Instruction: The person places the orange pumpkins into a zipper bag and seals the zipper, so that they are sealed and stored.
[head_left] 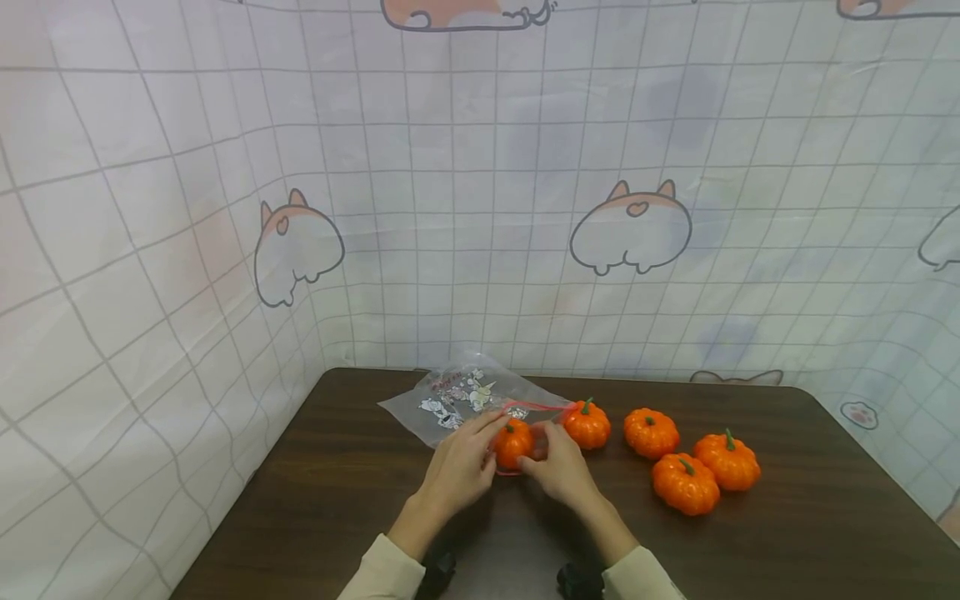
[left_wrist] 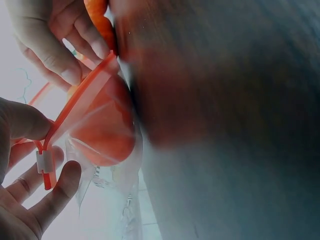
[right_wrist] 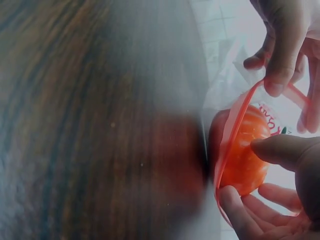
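A clear plastic zip bag (head_left: 416,412) with a red zip edge and printed figures lies on the table, its mouth toward me. My left hand (head_left: 459,467) pinches the red edge beside the white slider (left_wrist: 44,162), thumb on one side and fingers on the other. A small orange pumpkin (head_left: 513,446) with a green stem sits at the mouth, partly behind the clear plastic in the left wrist view. My right hand (head_left: 562,468) holds this pumpkin from the right, its thumb on the skin and a fingertip at the red edge.
Just right of the bag stands another orange pumpkin (head_left: 587,425). Farther right are a pumpkin (head_left: 651,433), a lower one (head_left: 686,485) and one at the far right (head_left: 727,461). A patterned cloth (head_left: 480,208) hangs behind the dark wooden table (head_left: 315,500).
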